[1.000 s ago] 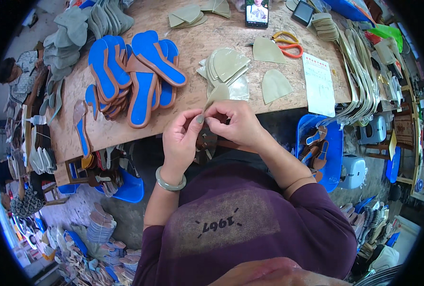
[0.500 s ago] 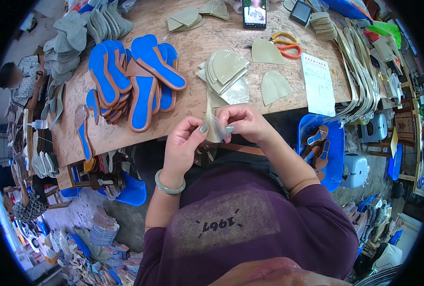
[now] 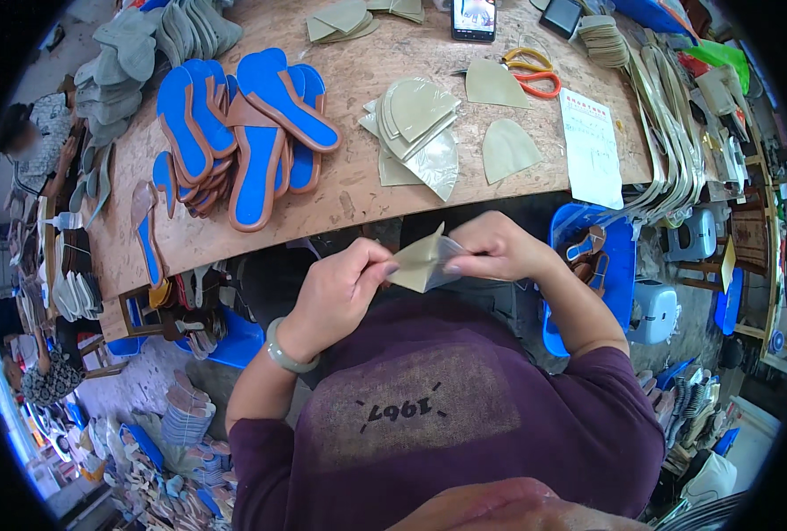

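Both hands have dropped from the edge of the surface (image 3: 358,199) toward the chest, and the olive, cone-shaped piece (image 3: 420,263) now sits lower between them. Left hand (image 3: 340,288) pinches its left corner with thumb and fingertips closed; right hand (image 3: 492,252) clamps the opposite side, apparently peeling a clear layer. Holding it in the air, clear of the stacked olive pieces (image 3: 415,124) and blue soles (image 3: 252,133), lets both grips pull apart.

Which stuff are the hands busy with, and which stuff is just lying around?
In use:
- olive piece, pinched between left hand and right hand
- stack of matching olive pieces on the table

Lying about:
- blue soles
- orange scissors
- phone
- white paper sheet
- blue bin
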Demonstrator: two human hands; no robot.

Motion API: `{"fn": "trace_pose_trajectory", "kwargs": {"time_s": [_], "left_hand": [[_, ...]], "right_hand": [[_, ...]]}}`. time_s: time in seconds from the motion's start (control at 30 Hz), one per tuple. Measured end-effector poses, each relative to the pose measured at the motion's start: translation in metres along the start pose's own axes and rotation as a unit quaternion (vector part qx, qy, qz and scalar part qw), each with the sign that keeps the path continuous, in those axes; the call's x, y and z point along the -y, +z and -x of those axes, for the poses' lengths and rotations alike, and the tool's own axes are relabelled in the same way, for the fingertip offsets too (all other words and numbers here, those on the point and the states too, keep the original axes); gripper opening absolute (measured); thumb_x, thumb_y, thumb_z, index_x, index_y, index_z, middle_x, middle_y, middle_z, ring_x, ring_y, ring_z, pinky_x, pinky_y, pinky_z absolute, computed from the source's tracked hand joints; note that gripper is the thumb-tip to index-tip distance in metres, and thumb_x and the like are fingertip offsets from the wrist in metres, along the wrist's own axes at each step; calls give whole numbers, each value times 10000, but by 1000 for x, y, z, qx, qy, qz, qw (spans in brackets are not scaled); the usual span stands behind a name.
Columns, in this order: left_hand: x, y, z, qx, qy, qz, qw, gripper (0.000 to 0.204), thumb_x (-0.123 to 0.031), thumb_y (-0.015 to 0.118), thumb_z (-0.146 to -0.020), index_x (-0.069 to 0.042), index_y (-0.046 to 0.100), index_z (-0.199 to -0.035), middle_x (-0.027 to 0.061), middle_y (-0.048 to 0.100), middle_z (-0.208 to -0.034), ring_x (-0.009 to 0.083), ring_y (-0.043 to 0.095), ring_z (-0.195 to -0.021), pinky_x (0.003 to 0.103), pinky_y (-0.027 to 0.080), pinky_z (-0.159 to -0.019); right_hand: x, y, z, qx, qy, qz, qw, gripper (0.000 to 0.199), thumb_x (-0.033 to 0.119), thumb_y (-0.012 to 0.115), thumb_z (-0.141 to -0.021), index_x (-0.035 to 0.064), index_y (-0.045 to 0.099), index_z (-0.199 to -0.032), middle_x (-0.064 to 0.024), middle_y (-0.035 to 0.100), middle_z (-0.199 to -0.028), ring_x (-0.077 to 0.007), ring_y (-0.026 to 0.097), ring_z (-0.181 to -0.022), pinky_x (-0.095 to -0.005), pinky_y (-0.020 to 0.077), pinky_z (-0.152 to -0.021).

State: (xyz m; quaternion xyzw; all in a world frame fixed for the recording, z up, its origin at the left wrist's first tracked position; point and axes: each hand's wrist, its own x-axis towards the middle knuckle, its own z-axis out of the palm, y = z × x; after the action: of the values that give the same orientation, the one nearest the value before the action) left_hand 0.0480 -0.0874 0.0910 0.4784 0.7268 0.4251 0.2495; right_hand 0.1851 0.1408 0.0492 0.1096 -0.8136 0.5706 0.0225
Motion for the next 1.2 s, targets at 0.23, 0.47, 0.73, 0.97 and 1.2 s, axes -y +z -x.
{"fn": "trace_pose_trajectory", "kwargs": {"time_s": [0.23,0.47,0.73,0.97,1.2], "left_hand": [[-8,-35,22,-49,-50,15,997,52,-65,595,-928,-14,590,-937,85,662,-763,131,663,-699,264,502,-624],[11,-46,15,-156,-32,175,972,120,-110,552,-985,-7,536,-1045,16,595,-917,53,539,-837,212,444,-768],[7,8,-12,-88,-36,284,954,126,-104,569,-975,-11,553,-1060,14,619,-872,58,558,-794,219,471,-675],[21,12,-18,-323,83,-31,942,245,-26,714,-833,-1,575,-1033,84,526,-907,140,570,-741,236,485,-645],[7,29,-7,-184,-68,375,906,136,-52,645,-918,-1,574,-1023,18,627,-921,52,580,-833,205,477,-737]], "right_hand": [[-15,-12,61,-97,84,-195,972,353,119,636,-885,13,528,-566,-46,539,-569,-126,524,-510,-266,405,-498],[-90,-25,112,-71,337,318,883,351,248,673,-861,5,608,-616,-60,596,-599,-142,581,-537,-276,466,-526],[16,-4,14,-159,162,-185,956,308,223,576,-957,-15,642,-1141,-45,690,-940,-111,635,-862,-277,518,-739],[24,19,-35,-307,19,113,945,115,67,716,-805,18,711,-909,-109,665,-815,-175,646,-687,-281,506,-605],[39,46,-52,-285,-97,165,939,203,23,757,-723,20,694,-916,-92,645,-842,-244,647,-718,-322,523,-602]]}}
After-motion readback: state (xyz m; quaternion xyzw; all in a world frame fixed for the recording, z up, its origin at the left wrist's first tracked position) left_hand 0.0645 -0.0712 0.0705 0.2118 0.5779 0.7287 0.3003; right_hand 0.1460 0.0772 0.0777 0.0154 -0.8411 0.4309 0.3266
